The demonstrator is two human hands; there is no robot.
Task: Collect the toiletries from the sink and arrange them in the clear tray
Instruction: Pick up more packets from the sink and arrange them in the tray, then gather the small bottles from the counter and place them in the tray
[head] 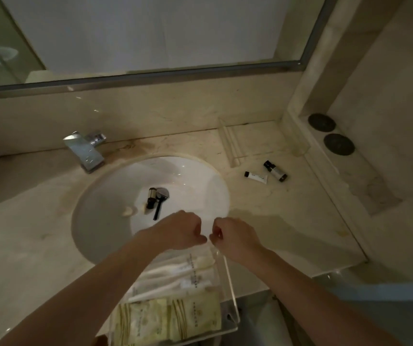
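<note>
The white sink [100,216] holds a small dark bottle [151,198], a black-handled razor [158,204] lying over the drain, and a small pale piece [128,211]. A clear tray [233,305] sits at the counter's front edge. It holds white packets [175,273] and yellow-green sachets [168,318]. My left hand [179,231] and my right hand [236,237] meet over the sink's front rim. Their fingertips are pinched together at the far end of the top white packet.
A chrome faucet [85,151] stands behind the sink on the left. On the counter to the right lie a small white tube [256,176] and a dark bottle [275,171]. Behind them is another clear holder [235,148]. Two dark round discs [321,122] sit on the right ledge.
</note>
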